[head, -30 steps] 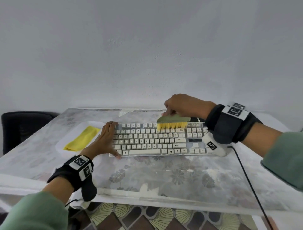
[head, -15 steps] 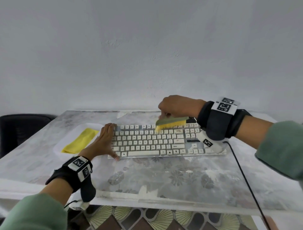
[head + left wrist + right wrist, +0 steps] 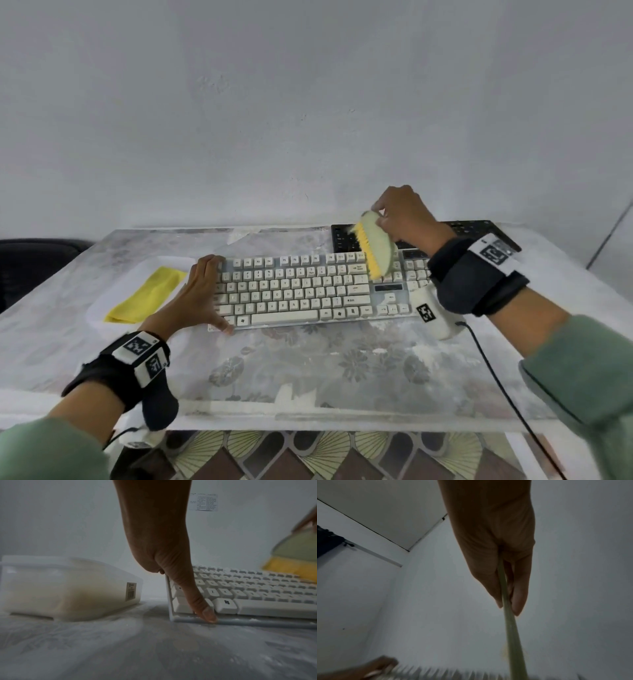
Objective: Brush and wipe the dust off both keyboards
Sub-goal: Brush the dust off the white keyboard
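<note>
A white keyboard (image 3: 301,291) lies across the middle of the table. Behind its right end sits a black keyboard (image 3: 346,236), partly hidden by my right arm. My left hand (image 3: 202,291) rests flat on the white keyboard's left end, thumb (image 3: 204,609) pressed on the front frame. My right hand (image 3: 404,216) pinches a pale green brush (image 3: 376,246) with yellow bristles, tilted on edge above the keys near the backspace area. In the right wrist view the fingers (image 3: 520,601) pinch the thin brush body (image 3: 511,635). A yellow cloth (image 3: 147,294) lies in a white tray.
The white plastic tray (image 3: 68,588) stands just left of the white keyboard. White dust covers the patterned tabletop (image 3: 325,363). A black cable (image 3: 500,380) runs from my right wrist over the table's front right. A dark chair (image 3: 30,260) stands at the far left.
My right hand has lifted the brush off the top key rows, moved it right and turned it on edge, uncovering the black keyboard behind. My left hand stays on the white keyboard's left end.
</note>
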Motion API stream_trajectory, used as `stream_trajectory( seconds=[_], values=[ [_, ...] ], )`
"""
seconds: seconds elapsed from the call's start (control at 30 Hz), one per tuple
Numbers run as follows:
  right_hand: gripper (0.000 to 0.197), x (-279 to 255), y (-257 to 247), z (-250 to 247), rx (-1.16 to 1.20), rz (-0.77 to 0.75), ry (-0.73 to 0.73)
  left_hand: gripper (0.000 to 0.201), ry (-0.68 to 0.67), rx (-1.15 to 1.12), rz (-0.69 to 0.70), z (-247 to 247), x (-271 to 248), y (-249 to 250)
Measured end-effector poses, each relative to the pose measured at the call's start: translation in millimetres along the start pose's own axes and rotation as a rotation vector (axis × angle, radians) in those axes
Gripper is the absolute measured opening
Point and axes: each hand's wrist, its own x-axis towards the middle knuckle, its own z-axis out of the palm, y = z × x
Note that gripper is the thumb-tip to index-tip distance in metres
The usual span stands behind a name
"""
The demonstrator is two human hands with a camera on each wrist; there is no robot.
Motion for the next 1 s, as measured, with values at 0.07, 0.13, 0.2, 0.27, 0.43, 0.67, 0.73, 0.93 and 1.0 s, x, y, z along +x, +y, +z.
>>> stream_trajectory(
  seconds=[0.07, 0.13, 0.2, 0.27, 0.43, 0.67, 0.73, 0.93, 1.0],
  values=[
    [0.021, -20, 4, 23, -0.003, 0.038, -0.054, 0.142, -0.011, 0.007, -0.01, 0, 2, 0],
    [0.017, -39, 8, 34, 0.013, 0.059, -0.104, 0.149, -0.037, 0.007, -0.019, -1, 3, 0],
    [0.02, -52, 12, 28, 0.047, 0.072, -0.168, 0.154, -0.061, 0.003, -0.018, 0, 4, -1],
    [0.025, -51, 19, 12, 0.103, 0.086, -0.2, 0.155, -0.073, -0.006, -0.024, -1, 2, -1],
    [0.031, -40, 24, -14, 0.237, 0.14, 0.222, 0.149, -0.052, 0.004, -0.03, 1, 0, -1],
    [0.028, -65, 24, 32, 0.192, 0.087, -0.004, 0.15, -0.117, 0.01, -0.053, -1, 0, 0],
    [0.028, -69, 29, 27, 0.2, 0.107, -0.093, 0.149, -0.126, 0.004, -0.049, -2, -1, 2],
    [0.023, -59, 44, -2, 0.388, 0.218, 0.147, 0.135, -0.075, 0.038, -0.069, -1, -3, 1],
    [0.018, -63, 41, 9, 0.317, 0.206, 0.16, 0.135, -0.059, 0.04, -0.061, -1, -3, 1]
  ],
)
